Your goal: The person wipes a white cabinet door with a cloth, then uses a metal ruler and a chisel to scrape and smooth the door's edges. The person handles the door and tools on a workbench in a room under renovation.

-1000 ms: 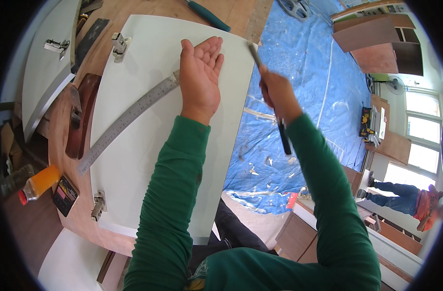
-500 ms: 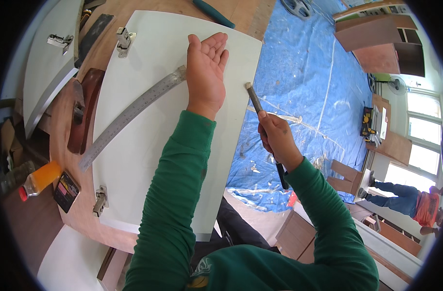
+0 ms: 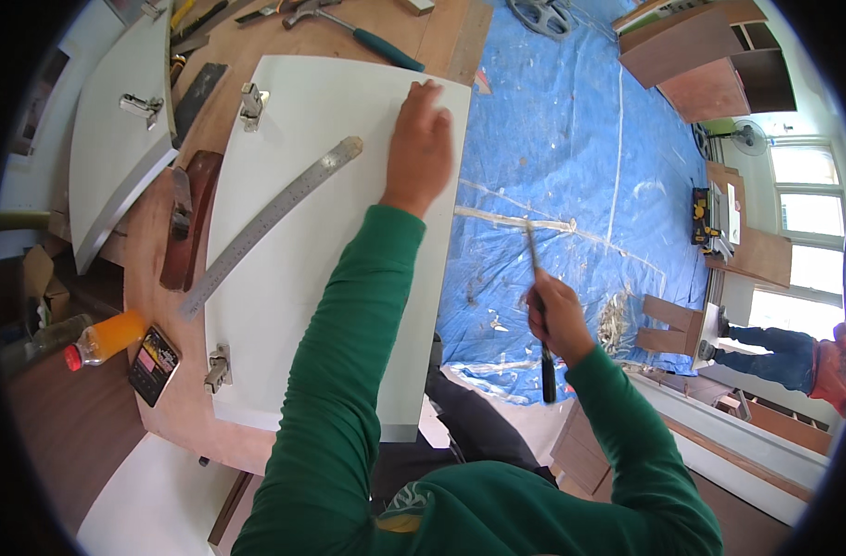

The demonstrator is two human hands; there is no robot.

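Note:
My left hand (image 3: 420,153) is palm down over the far right part of a white cabinet door (image 3: 284,250), near its right edge. Slightly blurred, it appears to hold nothing, with its fingers stretched forward. My right hand (image 3: 559,315) is wrapped around a file (image 3: 536,255) with a black handle, held upright off the door's right side above the blue sheet. A steel ruler (image 3: 279,216) lies slantwise across the door and past its left edge. Two metal hinges, a far one (image 3: 252,105) and a near one (image 3: 218,369), sit along that left edge.
A wooden hand plane (image 3: 191,222), phone (image 3: 154,365) and orange drink bottle (image 3: 108,338) rest left of the door. A green-handled hammer (image 3: 358,35) lies beyond it. Blue sheeting (image 3: 553,139) covers the floor at right. Another person (image 3: 784,357) stands far right.
My left hand has turned from palm up to palm down and moved clear of the ruler's end. My right hand has moved right and nearer with the file, away from the door's edge.

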